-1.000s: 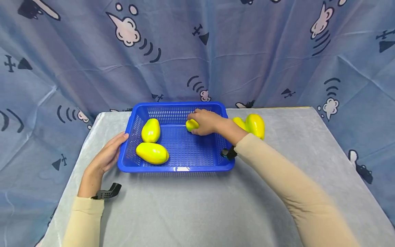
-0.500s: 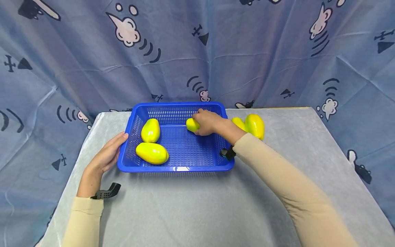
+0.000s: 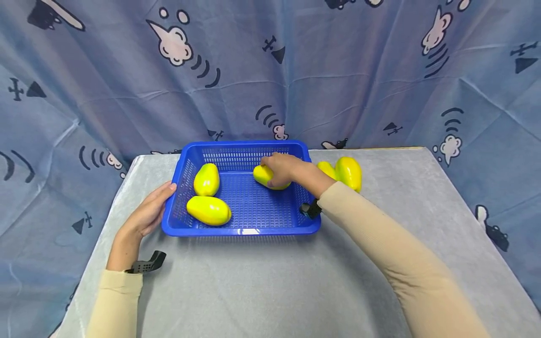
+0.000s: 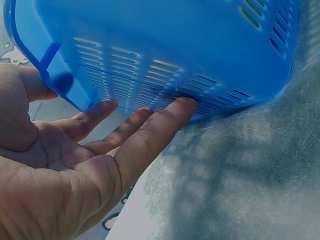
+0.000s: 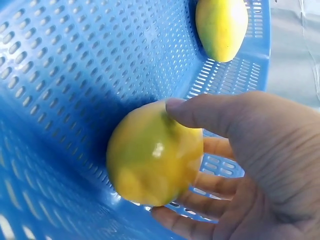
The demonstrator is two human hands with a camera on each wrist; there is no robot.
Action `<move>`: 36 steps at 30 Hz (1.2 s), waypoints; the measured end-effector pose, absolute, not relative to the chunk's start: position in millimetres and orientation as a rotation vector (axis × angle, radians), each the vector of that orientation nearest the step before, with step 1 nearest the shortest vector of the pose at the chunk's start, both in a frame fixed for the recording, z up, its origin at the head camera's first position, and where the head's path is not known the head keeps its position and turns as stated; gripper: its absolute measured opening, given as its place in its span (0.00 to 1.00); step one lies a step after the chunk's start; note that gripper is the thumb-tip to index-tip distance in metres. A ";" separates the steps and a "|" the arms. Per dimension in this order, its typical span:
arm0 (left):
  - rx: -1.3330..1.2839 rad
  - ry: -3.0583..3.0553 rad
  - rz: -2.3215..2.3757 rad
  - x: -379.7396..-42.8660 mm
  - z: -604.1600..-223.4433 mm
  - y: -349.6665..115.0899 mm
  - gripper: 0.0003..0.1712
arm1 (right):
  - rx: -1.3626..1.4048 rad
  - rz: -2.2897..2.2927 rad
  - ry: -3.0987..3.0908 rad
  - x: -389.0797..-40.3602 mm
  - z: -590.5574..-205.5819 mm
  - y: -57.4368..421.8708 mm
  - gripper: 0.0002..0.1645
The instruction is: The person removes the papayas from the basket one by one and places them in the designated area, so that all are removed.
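Note:
A blue plastic basket [image 3: 247, 231] with slotted walls sits on the table. My left hand [image 3: 145, 213] holds its left side, with the thumb at the rim and the fingers [image 4: 145, 140] against the outer wall. In the basket's right part, my right hand [image 3: 282, 168] grips a yellow-green papaya [image 3: 263, 175]. In the right wrist view the thumb lies on top of this papaya [image 5: 150, 155], and the fingers curl around its far side. Two more papayas lie at the basket's left: one upright-lying papaya [image 3: 207, 180] and one crosswise papaya [image 3: 209, 210].
To the right of the basket, two papayas lie together on the grey-covered table [image 3: 253, 286]: a full one [image 3: 349, 173] and one [image 3: 326, 169] partly hidden by the right forearm. A blue patterned curtain [image 3: 329, 84] hangs behind the table's back edge.
The papaya under my right hand has come down flatter in the basket, and more of it shows now. The left hand and the basket have stayed in place.

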State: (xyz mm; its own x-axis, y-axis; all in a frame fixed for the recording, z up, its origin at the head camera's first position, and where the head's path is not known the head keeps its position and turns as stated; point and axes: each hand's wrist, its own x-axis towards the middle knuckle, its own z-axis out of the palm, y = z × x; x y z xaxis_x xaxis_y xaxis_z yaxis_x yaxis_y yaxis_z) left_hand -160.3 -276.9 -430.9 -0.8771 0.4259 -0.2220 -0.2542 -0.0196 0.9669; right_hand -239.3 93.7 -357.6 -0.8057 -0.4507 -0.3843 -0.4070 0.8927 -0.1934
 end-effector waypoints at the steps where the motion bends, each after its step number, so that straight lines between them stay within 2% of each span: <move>1: 0.181 1.800 1.949 -160.2 -431.2 -277.1 0.40 | -0.626 -0.142 2.631 -239.2 -357.4 93.6 0.40; 17: 0.137 1.826 1.931 -158.9 -428.9 -280.2 0.41 | -0.676 -0.153 2.607 -238.4 -358.8 92.0 0.42; 31: 0.119 1.836 1.917 -161.2 -428.9 -278.2 0.43 | -0.728 -0.315 2.611 -222.6 -351.4 99.9 0.43; 36: 0.142 1.823 1.933 -160.1 -428.9 -280.3 0.39 | -0.801 -0.342 2.641 -217.3 -347.3 102.4 0.43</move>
